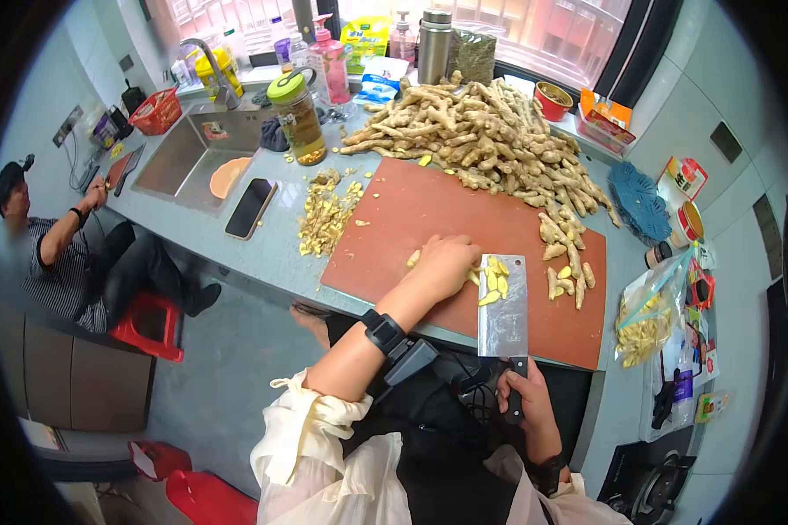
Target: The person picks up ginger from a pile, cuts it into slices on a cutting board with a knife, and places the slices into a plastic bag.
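Observation:
My right hand is wrapped round the black handle of a cleaver. The broad blade lies over the front edge of the brown cutting board, with several yellow ginger slices on its face. My left hand is closed over a piece of ginger on the board, just left of the blade; most of that piece is hidden by the fingers. A big heap of whole ginger rises behind. Several loose ginger pieces lie to the right of the blade.
Ginger scraps and a phone lie left of the board. A lidded jar stands near the sink. At right is a bag of sliced ginger. Another person sits at far left on a red stool.

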`<state>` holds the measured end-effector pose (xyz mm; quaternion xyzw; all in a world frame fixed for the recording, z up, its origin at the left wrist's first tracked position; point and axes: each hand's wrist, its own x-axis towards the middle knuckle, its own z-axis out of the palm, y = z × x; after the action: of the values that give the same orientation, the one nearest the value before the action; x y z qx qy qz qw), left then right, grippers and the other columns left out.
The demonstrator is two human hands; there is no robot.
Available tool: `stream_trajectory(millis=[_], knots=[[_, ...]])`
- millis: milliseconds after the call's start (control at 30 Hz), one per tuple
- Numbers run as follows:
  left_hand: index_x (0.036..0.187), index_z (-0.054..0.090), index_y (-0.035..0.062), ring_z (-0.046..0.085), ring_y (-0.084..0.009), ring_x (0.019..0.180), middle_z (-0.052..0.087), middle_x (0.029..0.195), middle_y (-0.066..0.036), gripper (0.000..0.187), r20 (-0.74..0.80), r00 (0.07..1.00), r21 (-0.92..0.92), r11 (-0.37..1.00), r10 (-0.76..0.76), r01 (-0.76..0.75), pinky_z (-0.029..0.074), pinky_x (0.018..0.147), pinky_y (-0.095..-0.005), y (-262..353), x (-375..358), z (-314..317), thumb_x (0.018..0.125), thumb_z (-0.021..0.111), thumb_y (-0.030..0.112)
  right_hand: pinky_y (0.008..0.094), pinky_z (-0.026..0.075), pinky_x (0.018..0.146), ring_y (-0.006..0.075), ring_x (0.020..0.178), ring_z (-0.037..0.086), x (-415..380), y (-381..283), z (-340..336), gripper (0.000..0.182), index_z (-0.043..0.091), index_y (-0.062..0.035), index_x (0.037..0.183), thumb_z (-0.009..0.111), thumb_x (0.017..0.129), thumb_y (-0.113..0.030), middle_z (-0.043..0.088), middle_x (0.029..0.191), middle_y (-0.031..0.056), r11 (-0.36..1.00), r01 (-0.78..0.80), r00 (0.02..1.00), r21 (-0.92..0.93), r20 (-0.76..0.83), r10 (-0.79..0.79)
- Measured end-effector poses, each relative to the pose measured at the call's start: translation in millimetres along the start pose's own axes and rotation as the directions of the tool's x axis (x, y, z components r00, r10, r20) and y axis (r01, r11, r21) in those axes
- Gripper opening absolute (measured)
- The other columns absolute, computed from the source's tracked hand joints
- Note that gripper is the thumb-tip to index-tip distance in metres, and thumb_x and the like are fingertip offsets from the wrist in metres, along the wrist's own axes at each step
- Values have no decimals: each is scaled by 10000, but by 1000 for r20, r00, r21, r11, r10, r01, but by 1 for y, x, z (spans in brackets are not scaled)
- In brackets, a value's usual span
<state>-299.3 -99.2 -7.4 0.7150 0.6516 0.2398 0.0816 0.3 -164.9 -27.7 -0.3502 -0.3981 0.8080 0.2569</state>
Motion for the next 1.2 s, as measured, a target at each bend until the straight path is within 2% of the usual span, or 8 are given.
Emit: stream_trajectory(millis=[200, 267, 433, 600, 833, 933, 1067, 1200], knots=[[873, 725, 73, 690, -377, 894, 690, 951, -150, 93, -93, 995, 58, 998, 41, -35, 551, 785, -519, 2, 4, 17, 808, 664, 101, 278, 457, 473, 165, 501, 545, -2, 3, 8, 332, 491, -1, 1285, 569, 975, -91, 552, 698, 67, 994, 8, 997, -107, -79, -17], [850, 729, 65, 697, -363, 912, 693, 941, -153, 88, -9, 999, 103, 994, 35, -34, 563, 797, -489, 1, 7, 21, 777, 680, 69, 274, 441, 426, 162, 476, 525, 0, 8, 2, 371, 458, -2, 1321, 562, 982, -109, 527, 693, 60, 997, 16, 998, -73, -58, -20], [772, 788, 120, 746, -305, 793, 755, 798, -109, 88, -115, 990, 184, 981, 88, -65, 541, 627, -453, -2, 18, 43, 727, 713, 109, 223, 429, 409, 116, 459, 468, 0, 10, -1, 370, 462, 10, 1351, 545, 1028, -152, 492, 714, 56, 993, 69, 996, -94, -45, -73], [796, 790, 131, 732, -270, 830, 755, 833, -82, 76, -121, 993, 202, 979, 10, 15, 480, 749, -436, -1, 24, 62, 762, 722, 125, 217, 436, 418, 110, 472, 464, 3, 17, -5, 382, 449, 27, 1381, 522, 1040, -129, 489, 714, 60, 988, 111, 993, -110, -33, -115], [795, 735, 115, 711, -277, 860, 717, 875, -71, 58, -199, 980, 169, 985, 3, 31, 507, 728, -425, 11, 29, 70, 804, 678, 106, 211, 439, 422, 101, 477, 444, 10, 21, 1, 385, 440, 33, 1399, 501, 1048, -110, 478, 712, 54, 989, 122, 992, -83, -30, -125], [892, 742, 91, 708, -318, 909, 721, 922, -111, 113, -185, 981, 112, 993, 67, -46, 531, 769, -448, 18, 13, 49, 829, 649, 99, 228, 420, 412, 122, 462, 438, 0, 6, 12, 384, 444, 15, 1370, 522, 1018, -114, 476, 699, 57, 996, 86, 996, -3, -37, -86], [1227, 678, 12, 677, -388, 1068, 714, 1101, -219, 388, -360, 931, -193, 970, 67, -144, 540, 916, -478, 23, -11, 10, 843, 624, 33, 263, 412, 430, 158, 466, 468, -4, -5, 8, 389, 453, 8, 1350, 545, 997, -126, 489, 697, 69, 991, 82, 995, 110, 43, -87], [1275, 667, 51, 677, -370, 1060, 700, 1167, -179, 395, -430, 901, -300, 950, -55, -85, 546, 929, -457, 13, -37, -25, 880, 695, 51, 266, 444, 474, 173, 499, 525, -13, -20, 15, 359, 485, 22, 1321, 552, 1001, -127, 516, 723, 79, 979, 115, 990, 171, 65, -128]])
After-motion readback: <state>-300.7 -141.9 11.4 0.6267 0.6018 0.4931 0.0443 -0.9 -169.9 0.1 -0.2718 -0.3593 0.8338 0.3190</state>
